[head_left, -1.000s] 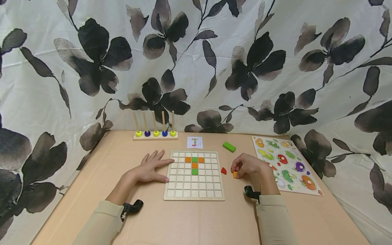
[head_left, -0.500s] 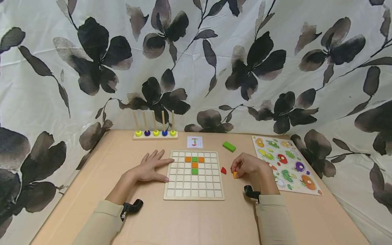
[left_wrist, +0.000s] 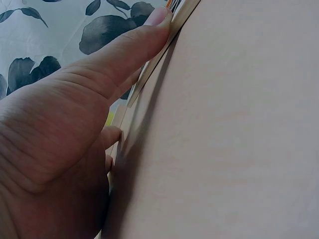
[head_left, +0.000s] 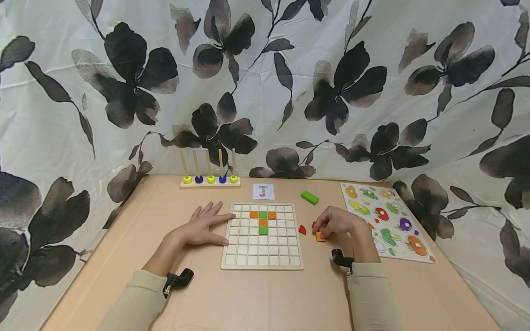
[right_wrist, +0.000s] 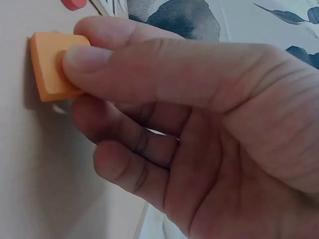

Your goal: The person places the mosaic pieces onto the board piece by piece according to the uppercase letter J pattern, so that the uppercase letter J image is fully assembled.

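A pale wooden grid board (head_left: 262,262) lies in the middle of the table, with orange tiles (head_left: 254,214) and green tiles (head_left: 263,231) forming a T in its upper cells. My left hand (head_left: 203,228) rests with spread fingers at the board's left edge, index fingertip and thumb touching its frame. To the right of the board, my right hand (head_left: 337,223) pinches a square orange tile (right_wrist: 46,67) between thumb and fingers, close over the table. Red pieces (head_left: 302,229) lie between that hand and the board, one partly hidden by the fingers.
Behind the board lies a small pattern card (head_left: 269,192). A green block (head_left: 309,197) sits to its right. A pegged bead stand (head_left: 210,183) is at the back left, and a fruit and vegetable picture board (head_left: 407,253) lies right of my right hand.
My right hand has shifted very slightly, with more of the orange tile now showing. A bit of red has come into sight beside its fingers. The left hand stays put.
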{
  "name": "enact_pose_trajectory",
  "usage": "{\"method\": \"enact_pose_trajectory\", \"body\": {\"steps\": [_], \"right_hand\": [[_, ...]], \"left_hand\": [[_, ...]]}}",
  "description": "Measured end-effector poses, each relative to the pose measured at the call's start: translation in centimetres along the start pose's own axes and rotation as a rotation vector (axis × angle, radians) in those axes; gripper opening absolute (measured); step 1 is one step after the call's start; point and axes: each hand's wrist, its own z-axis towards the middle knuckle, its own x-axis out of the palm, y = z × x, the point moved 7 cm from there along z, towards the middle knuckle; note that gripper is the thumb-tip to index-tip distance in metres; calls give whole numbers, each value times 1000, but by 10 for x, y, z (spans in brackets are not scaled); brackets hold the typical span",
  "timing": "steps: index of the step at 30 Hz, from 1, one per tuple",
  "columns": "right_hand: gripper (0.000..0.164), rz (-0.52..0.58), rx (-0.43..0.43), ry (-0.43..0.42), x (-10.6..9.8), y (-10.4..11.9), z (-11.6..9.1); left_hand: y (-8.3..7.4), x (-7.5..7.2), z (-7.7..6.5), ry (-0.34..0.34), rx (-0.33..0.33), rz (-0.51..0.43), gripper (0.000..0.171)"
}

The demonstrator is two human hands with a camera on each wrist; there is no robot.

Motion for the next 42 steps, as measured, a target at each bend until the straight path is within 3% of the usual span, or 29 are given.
{"method": "enact_pose_trajectory", "body": {"steps": [8,20,32,42], "right_hand": [[17,8,-65,22,1,6,3],[20,28,-183,-48,0,27,11],[23,102,-203,-174,3,42,25],[24,60,-208,-240,7,54,29]], "left_hand": [[1,0,1,-2,-1,0,84],[-1,0,-1,-6,7,-10,83],[0,0,0,-11,9,-11,83],[1,0,1,-13,13,-19,82]]}}
